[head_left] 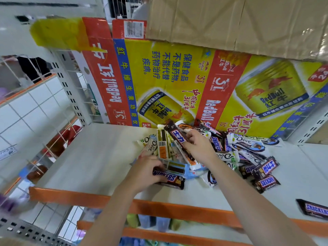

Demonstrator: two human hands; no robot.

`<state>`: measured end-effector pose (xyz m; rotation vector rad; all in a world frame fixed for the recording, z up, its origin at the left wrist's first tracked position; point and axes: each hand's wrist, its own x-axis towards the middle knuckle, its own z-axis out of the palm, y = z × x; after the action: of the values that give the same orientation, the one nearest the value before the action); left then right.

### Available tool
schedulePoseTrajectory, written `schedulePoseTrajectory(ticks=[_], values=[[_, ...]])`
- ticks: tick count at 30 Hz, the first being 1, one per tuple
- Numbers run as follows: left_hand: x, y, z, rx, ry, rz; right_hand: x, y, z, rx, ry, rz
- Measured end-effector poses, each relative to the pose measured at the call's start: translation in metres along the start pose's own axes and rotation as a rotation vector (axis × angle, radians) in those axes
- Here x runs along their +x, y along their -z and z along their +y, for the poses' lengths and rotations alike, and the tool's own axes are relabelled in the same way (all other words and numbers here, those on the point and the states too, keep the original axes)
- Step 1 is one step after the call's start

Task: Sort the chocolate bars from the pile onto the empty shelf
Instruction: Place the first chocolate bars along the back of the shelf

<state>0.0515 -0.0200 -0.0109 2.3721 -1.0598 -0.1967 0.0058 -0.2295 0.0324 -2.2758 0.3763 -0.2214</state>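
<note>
Gripping a Snickers bar (171, 180), left hand (149, 167); right hand (197, 144) pinching a dark bar (177, 135); lone Snickers (314, 209) cut off at edge

A Red Bull carton (177, 82) is propped beyond the right hand (197, 146), under a brown box (230, 22); an upright (71, 95) is seen leftward.
</note>
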Motion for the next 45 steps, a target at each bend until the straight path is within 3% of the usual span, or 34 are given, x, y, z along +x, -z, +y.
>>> schedulePoseTrajectory(ticks=[6,13,18,26,31,38,45], values=[[0.001,0.003,0.010,0.086,-0.041,-0.135,-0.022,0.015,0.012,0.044,-0.049,0.014],[0.007,0.008,0.036,0.221,-0.093,-0.147,-0.044,0.039,0.034,0.210,-0.090,0.064],[0.027,0.001,0.081,0.028,-0.076,-0.092,-0.066,0.075,0.054,0.318,-0.166,0.049],[0.073,-0.049,0.182,-0.141,-0.127,-0.220,-0.125,0.171,0.142,0.114,-0.261,0.235],[0.095,-0.111,0.277,-0.204,-0.192,-0.298,-0.181,0.245,0.212,0.111,-0.315,0.346],[0.123,-0.201,0.408,-0.200,-0.241,-0.222,-0.252,0.359,0.311,0.076,-0.347,0.408],[0.161,-0.272,0.492,-0.202,-0.251,-0.205,-0.288,0.442,0.405,-0.073,-0.450,0.583]])
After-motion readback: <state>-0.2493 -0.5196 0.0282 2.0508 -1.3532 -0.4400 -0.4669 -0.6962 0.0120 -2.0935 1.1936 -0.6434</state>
